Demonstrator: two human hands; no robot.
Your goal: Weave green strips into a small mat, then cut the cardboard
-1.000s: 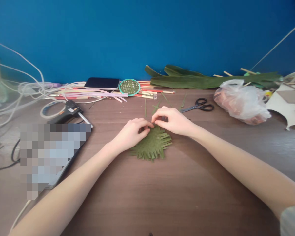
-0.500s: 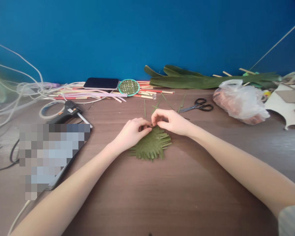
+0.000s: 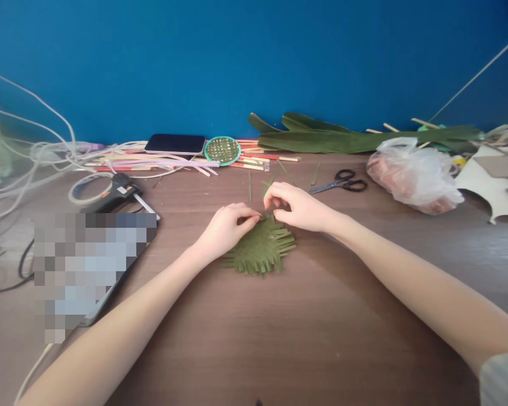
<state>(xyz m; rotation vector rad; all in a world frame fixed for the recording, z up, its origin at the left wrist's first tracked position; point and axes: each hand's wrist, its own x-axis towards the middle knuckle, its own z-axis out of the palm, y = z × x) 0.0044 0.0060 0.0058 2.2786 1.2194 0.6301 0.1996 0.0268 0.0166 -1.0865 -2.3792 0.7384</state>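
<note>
A small mat woven from green leaf strips [image 3: 261,251] lies flat in the middle of the brown wooden table [image 3: 279,338], loose strip ends sticking out at its edges. My left hand [image 3: 224,228] rests on the mat's left part, fingers pinched together at its far edge. My right hand [image 3: 298,207] meets it from the right, fingertips curled and pinching a strip at the same far edge. The strip itself is mostly hidden under the fingers.
Black scissors [image 3: 341,181] lie just beyond my right hand. Long green leaves [image 3: 347,138], a plastic bag [image 3: 412,175], a round woven coaster [image 3: 222,150], a phone [image 3: 175,143], coloured sticks [image 3: 152,162], a glue gun [image 3: 116,190], cables [image 3: 34,158] and cardboard [image 3: 491,177] crowd the back.
Both hands stay at the mat's far edge; the fingertips shift slightly as they work a strip. The mat has not moved.
</note>
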